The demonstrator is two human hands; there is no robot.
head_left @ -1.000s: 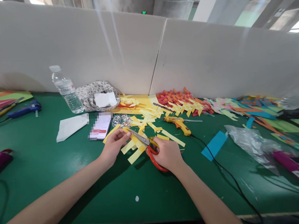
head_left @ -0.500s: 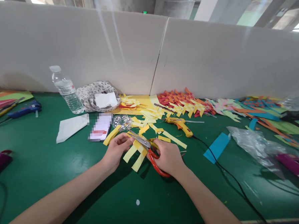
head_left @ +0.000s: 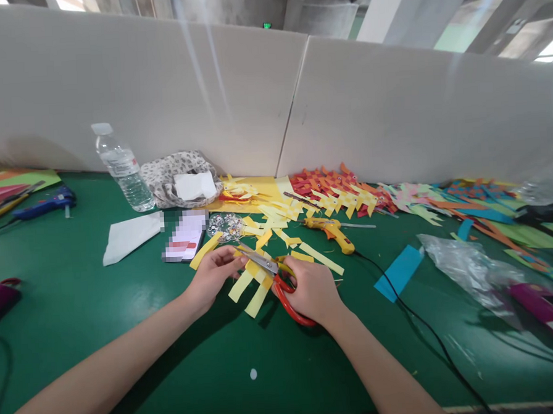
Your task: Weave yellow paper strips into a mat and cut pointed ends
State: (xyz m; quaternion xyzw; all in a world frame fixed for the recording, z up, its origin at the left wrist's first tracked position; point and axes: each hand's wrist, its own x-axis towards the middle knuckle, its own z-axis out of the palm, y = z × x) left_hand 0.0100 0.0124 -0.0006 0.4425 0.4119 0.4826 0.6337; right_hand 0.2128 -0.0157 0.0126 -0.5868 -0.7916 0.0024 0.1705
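Note:
My right hand [head_left: 311,290] grips a pair of scissors [head_left: 269,266] with red handles, and some yellow shows by its fingers. The blades point up and left toward my left hand [head_left: 217,273]. My left fingers are pinched on a piece woven from yellow paper strips [head_left: 255,285], held over the table with pale ends hanging toward me. The blades lie across the top of this piece; whether they are cutting cannot be made out. Loose yellow strips [head_left: 316,256] lie just behind my hands, near a yellow glue gun [head_left: 331,232] and a round clear case of small beads or eyes [head_left: 225,226].
On the green table [head_left: 188,384] stand a water bottle [head_left: 124,168] and a patterned cloth bag [head_left: 180,178]. A phone [head_left: 185,235], blue paper [head_left: 399,271], a plastic bag [head_left: 465,271] and red woven pieces [head_left: 324,185] lie around. A black cord [head_left: 416,314] runs at right.
The view has shifted very slightly. My hands keep nearly the same pose, with the scissors at the top of the yellow woven piece in both frames.

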